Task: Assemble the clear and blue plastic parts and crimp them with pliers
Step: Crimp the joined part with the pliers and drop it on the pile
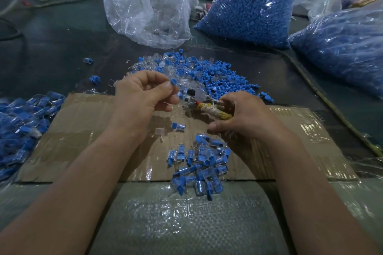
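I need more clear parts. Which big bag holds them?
The leftmost bag, slumped and see-through, holds clear pieces; the middle bag and the right bag are packed with blue ones.

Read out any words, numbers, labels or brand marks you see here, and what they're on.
None readable. The taped brown cardboard sheet, the clear plastic bags of blue parts and the cloth-wrapped pliers show no print; any marks on the small blue-and-clear assembled parts are too small to tell.

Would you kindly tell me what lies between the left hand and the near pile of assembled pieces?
In the head view, one assembled blue-and-clear piece and one loose clear part lie on the cardboard between the left hand and the pile.
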Demonstrator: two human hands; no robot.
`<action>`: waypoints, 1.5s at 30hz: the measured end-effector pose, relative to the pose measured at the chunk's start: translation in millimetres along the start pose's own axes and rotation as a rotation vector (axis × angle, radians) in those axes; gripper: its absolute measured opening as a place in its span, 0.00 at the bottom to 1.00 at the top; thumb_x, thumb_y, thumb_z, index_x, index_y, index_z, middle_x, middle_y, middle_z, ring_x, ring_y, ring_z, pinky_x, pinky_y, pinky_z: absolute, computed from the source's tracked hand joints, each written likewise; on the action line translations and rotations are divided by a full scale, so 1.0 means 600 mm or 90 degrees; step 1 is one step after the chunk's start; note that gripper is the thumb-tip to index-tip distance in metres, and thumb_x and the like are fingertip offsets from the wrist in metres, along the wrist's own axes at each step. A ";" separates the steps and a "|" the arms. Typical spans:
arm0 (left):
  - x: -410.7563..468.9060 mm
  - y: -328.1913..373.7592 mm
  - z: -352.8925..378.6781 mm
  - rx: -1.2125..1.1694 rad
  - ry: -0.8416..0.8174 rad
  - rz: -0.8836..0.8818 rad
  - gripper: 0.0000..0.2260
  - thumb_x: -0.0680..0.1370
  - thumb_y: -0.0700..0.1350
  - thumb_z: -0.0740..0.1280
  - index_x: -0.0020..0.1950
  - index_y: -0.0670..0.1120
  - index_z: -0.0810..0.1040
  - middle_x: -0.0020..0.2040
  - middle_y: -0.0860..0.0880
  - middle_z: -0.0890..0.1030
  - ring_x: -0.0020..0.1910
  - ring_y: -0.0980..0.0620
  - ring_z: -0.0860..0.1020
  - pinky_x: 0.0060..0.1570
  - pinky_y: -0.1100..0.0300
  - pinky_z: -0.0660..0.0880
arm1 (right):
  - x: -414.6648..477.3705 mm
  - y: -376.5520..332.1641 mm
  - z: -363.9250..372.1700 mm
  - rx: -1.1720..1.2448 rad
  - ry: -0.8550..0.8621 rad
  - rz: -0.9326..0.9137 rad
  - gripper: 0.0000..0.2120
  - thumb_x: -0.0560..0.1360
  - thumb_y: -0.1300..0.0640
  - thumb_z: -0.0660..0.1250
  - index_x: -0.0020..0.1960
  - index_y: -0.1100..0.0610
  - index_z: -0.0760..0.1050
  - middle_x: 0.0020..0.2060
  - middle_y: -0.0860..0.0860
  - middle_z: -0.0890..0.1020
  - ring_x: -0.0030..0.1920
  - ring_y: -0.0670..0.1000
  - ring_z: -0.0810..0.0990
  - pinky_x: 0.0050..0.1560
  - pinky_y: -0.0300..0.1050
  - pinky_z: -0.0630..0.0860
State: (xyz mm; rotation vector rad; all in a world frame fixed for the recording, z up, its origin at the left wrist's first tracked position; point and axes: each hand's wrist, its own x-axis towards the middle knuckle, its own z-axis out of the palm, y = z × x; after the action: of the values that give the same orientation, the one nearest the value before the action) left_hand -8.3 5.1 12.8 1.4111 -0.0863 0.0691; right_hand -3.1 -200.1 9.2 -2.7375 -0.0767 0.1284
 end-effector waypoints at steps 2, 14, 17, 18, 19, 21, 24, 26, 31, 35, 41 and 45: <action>-0.003 0.001 0.001 -0.007 -0.050 -0.022 0.04 0.69 0.37 0.67 0.43 0.42 0.75 0.33 0.48 0.83 0.29 0.54 0.80 0.27 0.67 0.75 | 0.002 0.002 0.002 -0.018 -0.012 -0.002 0.26 0.56 0.36 0.73 0.47 0.48 0.70 0.41 0.42 0.71 0.42 0.43 0.69 0.36 0.36 0.62; -0.019 0.010 0.000 0.067 -0.404 -0.096 0.07 0.59 0.46 0.74 0.35 0.47 0.83 0.30 0.48 0.81 0.26 0.56 0.75 0.24 0.66 0.69 | -0.004 0.000 -0.003 -0.019 -0.044 -0.003 0.44 0.49 0.29 0.63 0.61 0.50 0.69 0.48 0.45 0.67 0.51 0.47 0.67 0.49 0.43 0.64; -0.017 0.011 -0.001 0.094 -0.454 -0.093 0.08 0.58 0.47 0.74 0.34 0.48 0.83 0.30 0.49 0.81 0.26 0.56 0.76 0.26 0.67 0.72 | -0.006 0.000 -0.006 0.014 -0.020 -0.009 0.44 0.53 0.27 0.59 0.63 0.50 0.70 0.47 0.44 0.68 0.49 0.46 0.67 0.45 0.42 0.62; -0.017 0.011 -0.002 0.104 -0.465 -0.087 0.07 0.58 0.47 0.74 0.34 0.48 0.83 0.30 0.49 0.81 0.27 0.56 0.76 0.26 0.67 0.72 | -0.006 0.000 -0.006 0.020 -0.012 -0.010 0.43 0.54 0.27 0.59 0.63 0.50 0.70 0.48 0.44 0.69 0.49 0.46 0.68 0.45 0.42 0.62; -0.017 0.010 -0.002 0.113 -0.476 -0.084 0.07 0.58 0.47 0.74 0.34 0.48 0.83 0.31 0.48 0.81 0.28 0.56 0.76 0.27 0.67 0.73 | -0.007 0.001 -0.006 0.024 -0.001 -0.013 0.41 0.57 0.28 0.61 0.64 0.50 0.70 0.48 0.44 0.69 0.49 0.45 0.68 0.45 0.41 0.62; -0.018 0.010 -0.002 0.133 -0.497 -0.084 0.07 0.59 0.48 0.74 0.34 0.48 0.83 0.33 0.48 0.82 0.30 0.54 0.78 0.29 0.65 0.74 | -0.008 0.001 -0.005 0.035 0.026 -0.018 0.36 0.62 0.31 0.64 0.63 0.51 0.71 0.48 0.43 0.70 0.48 0.44 0.69 0.40 0.38 0.63; -0.020 0.008 0.000 0.147 -0.527 -0.086 0.07 0.60 0.47 0.74 0.35 0.47 0.84 0.35 0.47 0.83 0.34 0.52 0.80 0.35 0.63 0.77 | -0.011 -0.004 -0.006 0.051 0.055 -0.026 0.36 0.61 0.31 0.63 0.61 0.51 0.73 0.46 0.42 0.71 0.45 0.43 0.69 0.37 0.31 0.61; -0.021 0.007 0.000 0.143 -0.528 -0.084 0.07 0.61 0.47 0.73 0.37 0.47 0.84 0.35 0.46 0.83 0.34 0.50 0.80 0.36 0.61 0.77 | -0.012 -0.007 -0.007 0.056 0.065 -0.032 0.39 0.57 0.29 0.59 0.60 0.51 0.74 0.46 0.42 0.71 0.45 0.42 0.70 0.37 0.30 0.60; -0.022 0.006 0.001 0.057 -0.361 -0.074 0.07 0.64 0.47 0.70 0.40 0.48 0.83 0.34 0.47 0.82 0.26 0.56 0.75 0.26 0.68 0.71 | -0.009 -0.006 -0.009 0.054 0.079 -0.029 0.40 0.55 0.28 0.58 0.59 0.51 0.75 0.40 0.38 0.70 0.39 0.36 0.67 0.37 0.31 0.60; -0.002 0.006 -0.009 0.038 -0.158 -0.060 0.07 0.65 0.44 0.67 0.40 0.45 0.82 0.32 0.49 0.82 0.28 0.57 0.76 0.27 0.67 0.70 | -0.008 -0.002 -0.008 0.054 0.090 -0.030 0.35 0.60 0.31 0.62 0.59 0.51 0.76 0.45 0.41 0.72 0.44 0.41 0.70 0.38 0.30 0.60; 0.013 0.005 -0.024 0.186 -0.062 -0.022 0.04 0.68 0.38 0.71 0.38 0.47 0.80 0.31 0.53 0.82 0.28 0.60 0.78 0.25 0.72 0.71 | -0.012 0.005 -0.011 0.068 0.117 -0.032 0.23 0.70 0.41 0.68 0.59 0.53 0.76 0.54 0.47 0.78 0.49 0.43 0.71 0.48 0.40 0.65; 0.001 0.001 -0.013 0.338 -0.187 -0.025 0.06 0.68 0.39 0.73 0.40 0.48 0.79 0.32 0.54 0.81 0.31 0.65 0.78 0.31 0.76 0.71 | -0.012 0.007 -0.010 0.051 0.138 -0.021 0.20 0.71 0.43 0.68 0.58 0.53 0.77 0.53 0.47 0.79 0.48 0.43 0.72 0.48 0.39 0.65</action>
State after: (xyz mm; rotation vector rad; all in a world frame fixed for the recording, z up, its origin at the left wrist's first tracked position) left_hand -7.3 12.9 12.0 1.9460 -0.3005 -0.1600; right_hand -9.3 -206.7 13.9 -2.6503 -0.0546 -0.1713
